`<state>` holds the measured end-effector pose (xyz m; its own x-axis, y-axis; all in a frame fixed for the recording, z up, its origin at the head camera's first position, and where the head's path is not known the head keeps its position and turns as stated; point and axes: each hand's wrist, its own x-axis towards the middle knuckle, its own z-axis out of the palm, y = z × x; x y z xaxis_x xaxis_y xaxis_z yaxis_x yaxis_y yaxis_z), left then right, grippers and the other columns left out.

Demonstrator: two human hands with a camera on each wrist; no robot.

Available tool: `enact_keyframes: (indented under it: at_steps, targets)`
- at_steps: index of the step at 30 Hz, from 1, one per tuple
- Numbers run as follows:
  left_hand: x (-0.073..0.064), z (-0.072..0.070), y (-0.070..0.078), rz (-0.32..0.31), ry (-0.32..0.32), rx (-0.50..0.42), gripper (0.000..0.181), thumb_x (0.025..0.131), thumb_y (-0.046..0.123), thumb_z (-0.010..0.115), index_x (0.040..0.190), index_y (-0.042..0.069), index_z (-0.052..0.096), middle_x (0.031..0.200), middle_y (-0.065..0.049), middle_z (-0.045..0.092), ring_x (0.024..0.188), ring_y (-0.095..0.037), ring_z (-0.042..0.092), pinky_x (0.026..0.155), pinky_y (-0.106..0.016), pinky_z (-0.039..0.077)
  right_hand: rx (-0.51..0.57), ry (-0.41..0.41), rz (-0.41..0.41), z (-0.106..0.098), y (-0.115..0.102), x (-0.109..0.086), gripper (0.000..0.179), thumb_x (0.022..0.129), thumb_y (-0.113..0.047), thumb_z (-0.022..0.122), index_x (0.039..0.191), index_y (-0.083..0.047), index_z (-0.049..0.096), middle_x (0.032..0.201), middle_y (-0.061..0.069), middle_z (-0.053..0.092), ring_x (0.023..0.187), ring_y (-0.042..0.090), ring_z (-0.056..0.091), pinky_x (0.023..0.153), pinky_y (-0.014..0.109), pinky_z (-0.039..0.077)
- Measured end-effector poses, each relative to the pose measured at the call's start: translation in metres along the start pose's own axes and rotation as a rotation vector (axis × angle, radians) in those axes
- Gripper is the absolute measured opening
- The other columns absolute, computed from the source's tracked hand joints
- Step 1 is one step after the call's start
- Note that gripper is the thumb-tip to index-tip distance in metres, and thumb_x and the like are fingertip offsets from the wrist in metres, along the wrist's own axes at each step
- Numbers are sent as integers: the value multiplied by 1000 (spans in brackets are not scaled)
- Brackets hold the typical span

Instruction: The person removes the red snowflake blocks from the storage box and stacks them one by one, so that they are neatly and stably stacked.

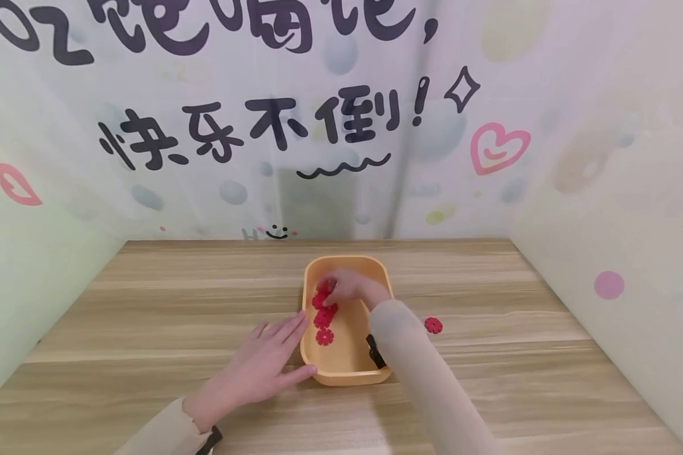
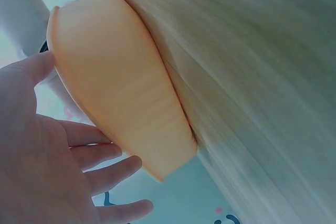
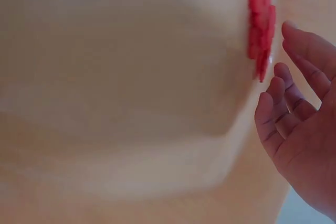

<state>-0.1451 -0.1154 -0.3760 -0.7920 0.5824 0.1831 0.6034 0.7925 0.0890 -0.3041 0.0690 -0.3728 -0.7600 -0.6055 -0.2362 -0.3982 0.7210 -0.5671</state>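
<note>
An orange plastic tub (image 1: 350, 378) sits on the wooden table, with several red notched plastic discs (image 1: 324, 337) along its left side. My left hand (image 1: 266, 361) has its fingers spread at the tub's left edge. In the left wrist view the thumb and straight fingers lie along the tub's rim (image 2: 86, 109). My right hand (image 1: 350, 285) reaches into the tub over the far discs, somewhat blurred. In the right wrist view its fingers (image 3: 294, 98) are loosely bent beside the row of red discs (image 3: 259, 19), and nothing shows between them.
A single red disc (image 1: 433, 325) lies on the table to the right of the tub, close to the right sleeve (image 1: 427, 373). Behind the table (image 1: 205, 303) hangs a white printed curtain (image 1: 216, 183); pale walls stand at both sides.
</note>
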Motion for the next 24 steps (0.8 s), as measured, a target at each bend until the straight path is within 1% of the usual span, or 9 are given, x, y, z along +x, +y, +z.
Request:
enact_keyframes:
  at_steps: [4,7,12,19,24]
  targets:
    - [0,0,0,2,4,-1,78,84,62,36,135,3,35,139,-9,32,123,-25,32,92,-53,27,-7,4,16,5,2,0,19,79,-12,66,98,-11,62,83,-3,57,77,13,53,73,24,43]
    - [0,1,0,0,0,3,78,84,62,36,135,3,35,139,-8,31,123,-24,31,93,-53,27,-41,11,30,7,2,1,17,79,-16,67,95,-14,62,81,-4,56,76,12,52,73,24,42]
    - [1,0,1,1,0,1,78,84,62,37,135,3,35,139,-8,32,123,-24,32,93,-53,27,-21,14,29,11,1,2,13,79,-13,66,89,-12,59,78,-1,57,71,13,55,68,23,44]
    - [1,0,0,2,0,-9,78,83,61,38,135,3,34,139,-9,32,123,-24,32,92,-54,27,19,50,-4,17,-3,6,17,76,-5,67,87,-8,53,74,2,55,64,14,55,60,22,46]
    - [1,-1,0,3,-2,-8,78,83,62,37,135,3,34,139,-9,32,123,-24,32,92,-53,27,35,34,-3,17,-4,6,22,76,-5,68,90,-7,52,75,2,55,62,14,56,59,22,47]
